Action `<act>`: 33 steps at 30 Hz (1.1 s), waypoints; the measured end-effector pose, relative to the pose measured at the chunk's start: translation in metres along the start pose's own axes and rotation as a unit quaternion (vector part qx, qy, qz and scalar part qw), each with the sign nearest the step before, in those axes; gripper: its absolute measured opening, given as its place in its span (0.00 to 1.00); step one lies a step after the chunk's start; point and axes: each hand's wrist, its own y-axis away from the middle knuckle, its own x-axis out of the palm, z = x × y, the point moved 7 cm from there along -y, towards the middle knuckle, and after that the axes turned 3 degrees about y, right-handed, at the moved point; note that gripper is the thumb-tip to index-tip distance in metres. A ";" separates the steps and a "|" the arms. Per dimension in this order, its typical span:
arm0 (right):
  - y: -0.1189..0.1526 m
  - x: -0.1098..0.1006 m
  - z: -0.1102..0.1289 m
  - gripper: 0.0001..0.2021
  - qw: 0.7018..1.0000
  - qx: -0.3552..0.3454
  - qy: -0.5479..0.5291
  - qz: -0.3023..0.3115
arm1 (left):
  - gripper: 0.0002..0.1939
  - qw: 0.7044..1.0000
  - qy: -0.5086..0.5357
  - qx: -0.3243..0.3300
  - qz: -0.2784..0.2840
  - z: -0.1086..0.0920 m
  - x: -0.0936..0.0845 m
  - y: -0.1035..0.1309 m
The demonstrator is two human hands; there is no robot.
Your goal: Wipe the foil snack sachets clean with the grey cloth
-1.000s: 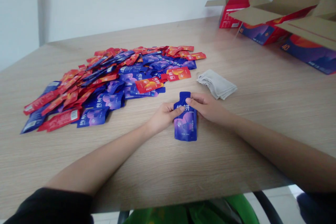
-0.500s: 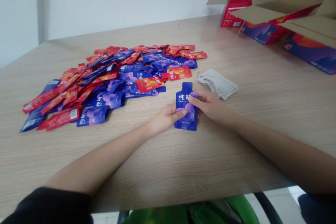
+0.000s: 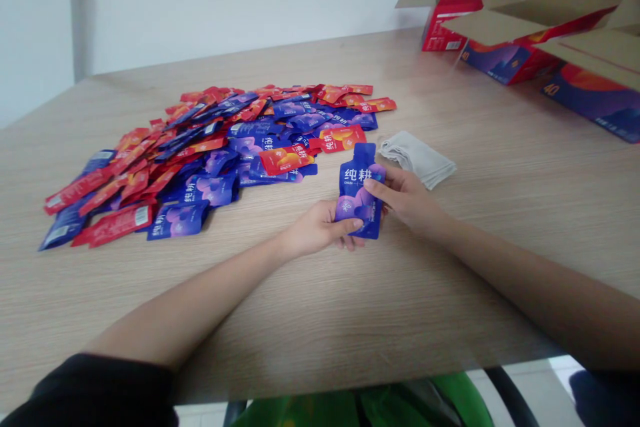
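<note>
Blue pouch (image 3: 356, 199) shifted up, cloth (image 3: 423, 159) near, sachet pile (image 3: 240, 127), open boxes (image 3: 593, 101)

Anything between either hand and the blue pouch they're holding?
Nothing visible: left hand and right hand both hold the blue-purple pouch directly. The folded grey cloth lies beyond the right hand, not between.

A small blue necked pouch (image 3: 356, 195), printed with white Chinese characters above lilac rounded shapes, is just toward three o'clock from the centre of view. Its front faces the viewer and its narrow neck points to twelve o'clock; its surface is partly covered around three and six o'clock.
</note>
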 end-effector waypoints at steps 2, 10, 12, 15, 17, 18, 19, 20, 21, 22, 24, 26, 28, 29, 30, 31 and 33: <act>0.002 0.005 -0.003 0.18 0.999 0.010 -0.014 0.029 | 0.18 1.000 -0.001 0.000 -0.005 0.002 -0.001 0.000; 0.008 0.015 -0.007 0.17 0.990 0.049 0.084 0.099 | 0.22 0.999 -0.028 -0.001 0.044 -0.008 0.002 0.002; 0.008 0.014 -0.008 0.17 0.991 0.055 0.079 0.096 | 0.24 0.998 -0.031 0.005 0.047 -0.010 0.003 0.002; 0.008 0.015 -0.012 0.18 0.990 0.068 0.079 0.093 | 0.24 0.998 -0.035 0.006 0.050 -0.007 0.004 0.001; 0.009 0.015 -0.015 0.20 0.990 0.077 0.080 0.088 | 0.24 0.998 -0.034 0.003 0.050 -0.005 0.003 0.001; 0.009 0.015 -0.015 0.20 0.990 0.081 0.080 0.083 | 0.24 0.998 -0.033 0.002 0.049 -0.004 0.003 0.001; 0.009 0.015 -0.016 0.21 0.990 0.083 0.079 0.081 | 0.24 0.998 -0.032 0.001 0.050 -0.003 0.003 0.001; 0.009 0.015 -0.016 0.21 0.990 0.083 0.078 0.080 | 0.24 0.998 -0.031 0.000 0.052 -0.003 0.004 0.001; 0.009 0.016 -0.016 0.21 0.990 0.083 0.076 0.082 | 0.25 0.998 -0.031 -0.002 0.055 -0.002 0.004 0.001; 0.009 0.016 -0.015 0.21 0.990 0.081 0.072 0.086 | 0.25 0.998 -0.030 -0.004 0.058 -0.003 0.005 0.002; 0.009 0.018 -0.013 0.21 0.990 0.076 0.069 0.100 | 0.25 0.998 -0.027 -0.008 0.062 -0.003 0.006 0.002; 0.009 0.018 -0.012 0.21 0.989 0.073 0.073 0.106 | 0.25 0.998 -0.023 -0.010 0.064 -0.004 0.007 0.003; 0.008 0.017 -0.011 0.22 0.989 0.071 0.080 0.103 | 0.25 0.998 -0.020 -0.010 0.063 -0.005 0.007 0.003; 0.008 0.016 -0.011 0.22 0.989 0.070 0.082 0.101 | 0.25 0.998 -0.020 -0.010 0.062 -0.005 0.007 0.003; 0.008 0.016 -0.011 0.22 0.989 0.069 0.084 0.099 | 0.26 0.998 -0.019 -0.010 0.061 -0.005 0.007 0.003; 0.008 0.015 -0.011 0.21 0.989 0.068 0.085 0.096 | 0.26 0.998 -0.018 -0.009 0.060 -0.006 0.007 0.002; 0.008 0.015 -0.011 0.21 0.990 0.065 0.087 0.094 | 0.25 0.998 -0.018 -0.008 0.059 -0.006 0.007 0.002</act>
